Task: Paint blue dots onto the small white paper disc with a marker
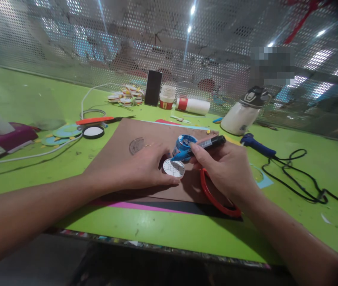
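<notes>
My left hand (149, 163) is closed around the edge of a small white disc (174, 170), thumb at the near side. Thin dark lines in a web-like pattern cover its face. My right hand (224, 165) grips a black marker (209, 143) at a slant. The marker's blue front end meets the disc's far edge or hovers just over it; which, I cannot tell. Directly behind stands an open jar (183, 143) smeared with blue. Red-handled scissors (213, 198) lie partly under my right hand. Beneath everything is a brown board (109, 159).
A glue gun (258, 146) with a black cord lies to the right, near a white bottle (240, 117). At the back are a phone (153, 88), a cup (167, 97) and a lying white tube (194, 106). A purple power strip (8, 141) and an orange cutter (95, 120) are left.
</notes>
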A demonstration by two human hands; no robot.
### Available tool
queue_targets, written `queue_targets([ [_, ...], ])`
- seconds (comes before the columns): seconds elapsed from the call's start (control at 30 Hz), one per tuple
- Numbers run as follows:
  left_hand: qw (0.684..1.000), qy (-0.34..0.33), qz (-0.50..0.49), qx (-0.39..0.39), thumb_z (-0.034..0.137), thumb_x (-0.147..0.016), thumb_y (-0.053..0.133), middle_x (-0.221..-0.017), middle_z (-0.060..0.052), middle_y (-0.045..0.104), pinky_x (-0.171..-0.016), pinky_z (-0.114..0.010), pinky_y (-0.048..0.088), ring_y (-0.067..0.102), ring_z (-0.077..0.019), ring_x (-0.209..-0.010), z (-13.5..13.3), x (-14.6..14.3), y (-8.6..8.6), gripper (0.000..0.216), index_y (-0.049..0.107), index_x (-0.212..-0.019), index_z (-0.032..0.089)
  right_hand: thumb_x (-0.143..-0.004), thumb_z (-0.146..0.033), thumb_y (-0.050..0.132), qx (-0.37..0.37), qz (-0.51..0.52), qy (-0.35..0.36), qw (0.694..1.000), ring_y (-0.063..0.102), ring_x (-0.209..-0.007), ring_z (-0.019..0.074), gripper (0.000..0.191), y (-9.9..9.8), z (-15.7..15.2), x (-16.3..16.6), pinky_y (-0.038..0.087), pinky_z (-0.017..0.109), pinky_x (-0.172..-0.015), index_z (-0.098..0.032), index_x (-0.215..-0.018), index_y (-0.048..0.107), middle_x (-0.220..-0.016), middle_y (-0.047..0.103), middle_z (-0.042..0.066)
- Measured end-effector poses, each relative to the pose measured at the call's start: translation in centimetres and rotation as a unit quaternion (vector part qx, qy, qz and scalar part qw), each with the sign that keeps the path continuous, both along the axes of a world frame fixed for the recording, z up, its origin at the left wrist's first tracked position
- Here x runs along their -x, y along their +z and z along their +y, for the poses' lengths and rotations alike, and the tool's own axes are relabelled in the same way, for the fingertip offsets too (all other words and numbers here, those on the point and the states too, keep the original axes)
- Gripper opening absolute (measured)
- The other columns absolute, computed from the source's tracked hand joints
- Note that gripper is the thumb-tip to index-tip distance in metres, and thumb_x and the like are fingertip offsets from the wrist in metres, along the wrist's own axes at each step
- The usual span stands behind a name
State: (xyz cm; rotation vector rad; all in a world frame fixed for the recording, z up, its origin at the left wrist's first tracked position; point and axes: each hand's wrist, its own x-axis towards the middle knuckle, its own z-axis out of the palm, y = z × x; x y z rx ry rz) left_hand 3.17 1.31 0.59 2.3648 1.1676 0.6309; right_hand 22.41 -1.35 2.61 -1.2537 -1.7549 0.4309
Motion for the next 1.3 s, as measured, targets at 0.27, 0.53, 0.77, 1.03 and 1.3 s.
queue_targets([
  [0.27,1.0,-0.006,-0.01,0.015,0.04,-0.072,0.07,-0.08,-0.001,0.066,-0.06,-0.028,0.038,0.056,-0.0183,-0.071,-0.14,-0.1,0.17,0.024,0.063,-0.084,0.02,-0.088,-0.04,0.064,0.001,-0.016,-0.002,1.0,0.064,-0.061,0.0187,0.029,-0.22,0.12,-0.21,0.049,0.03,-0.057,-0.024,-0.064,0.067,-0.064,0.07,0.0],
  [0.53,1.0,-0.011,-0.01,0.007,0.04,-0.073,0.07,-0.079,-0.001,0.066,-0.058,-0.028,0.035,0.055,-0.0176,-0.068,-0.06,-0.07,0.12,0.022,0.063,-0.083,0.02,-0.089,-0.04,0.064,0.003,-0.017,0.001,1.0,0.063,-0.06,0.018,0.031,-0.49,0.18,-0.35,0.048,0.03,-0.057,-0.023,-0.062,0.067,-0.063,0.07,0.0],
  [0.77,1.0,0.002,-0.005,0.004,0.043,-0.073,0.07,-0.081,-0.001,0.066,-0.059,-0.029,0.035,0.055,-0.0188,-0.071,-0.15,0.0,0.07,0.026,0.062,-0.084,0.021,-0.09,-0.04,0.063,0.003,-0.035,0.007,0.999,0.065,-0.064,0.0197,0.027,-0.41,0.18,-0.44,0.048,0.032,-0.057,-0.023,-0.069,0.067,-0.068,0.071,0.001],
  [1.03,0.999,0.017,0.027,0.015,0.051,-0.074,0.067,-0.079,-0.003,0.064,-0.058,-0.031,0.035,0.055,-0.0201,-0.07,-0.05,-0.19,0.14,0.033,0.063,-0.082,0.019,-0.088,-0.027,0.064,-0.074,-0.081,0.034,0.993,0.064,-0.065,0.0163,0.011,-0.27,-0.04,-0.02,0.049,0.029,-0.057,-0.023,-0.078,0.067,-0.078,0.071,0.002],
  [1.3,0.997,0.051,0.028,0.05,0.052,-0.068,0.07,-0.088,-0.005,0.064,-0.065,-0.033,0.04,0.056,-0.0232,-0.078,-0.19,-0.39,0.38,0.041,0.064,-0.091,0.019,-0.087,-0.018,0.063,-0.091,-0.045,0.067,0.993,0.062,-0.058,0.0113,0.009,-0.59,0.08,0.25,0.048,0.023,-0.054,-0.019,-0.078,0.064,-0.069,0.067,-0.001],
])
